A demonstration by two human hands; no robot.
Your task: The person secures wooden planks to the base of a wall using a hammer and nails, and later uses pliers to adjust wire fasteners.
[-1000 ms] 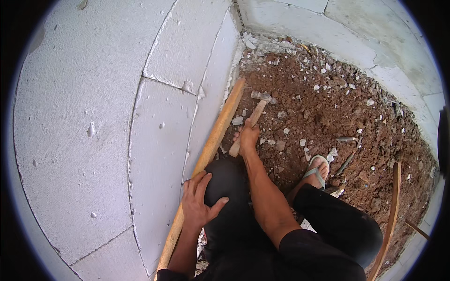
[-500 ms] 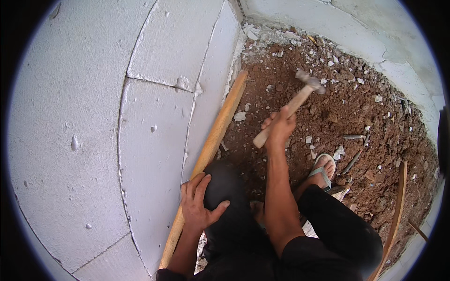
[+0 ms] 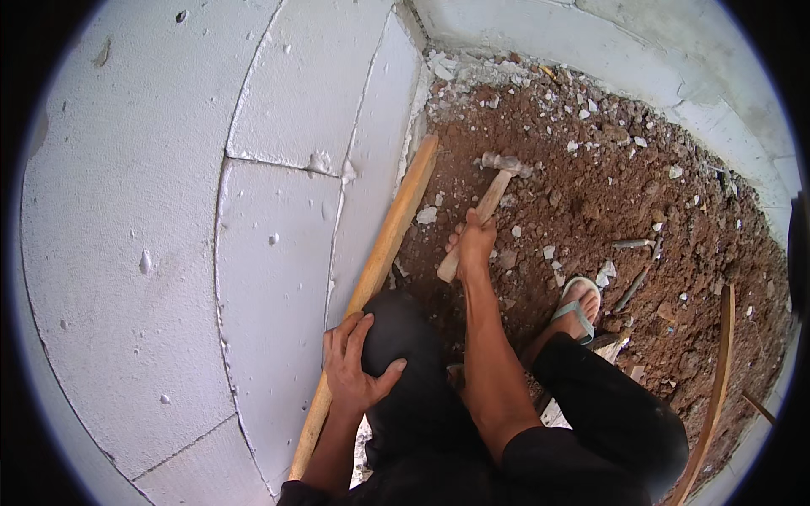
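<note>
My right hand (image 3: 475, 244) is closed round the wooden handle of a hammer (image 3: 492, 201). The hammer's metal head is up and away from me, over the brown soil, and the handle's butt sticks out below my fist. A long wooden beam (image 3: 380, 253) leans along the white block wall on my left. My left hand (image 3: 353, 363) lies over my bent knee and against this beam, fingers spread and thumb apart. What the left fingertips press on is partly hidden.
Loose soil (image 3: 591, 219) strewn with white chips fills the corner between the white block walls (image 3: 278, 244). Another hammer (image 3: 637, 270) lies on it near my sandalled foot (image 3: 577, 309). A curved wooden strip (image 3: 717, 371) stands at the right.
My right hand has moved left and slightly down with the hammer, which is now closer to the beam's far end. My left hand stays on the knee and beam.
</note>
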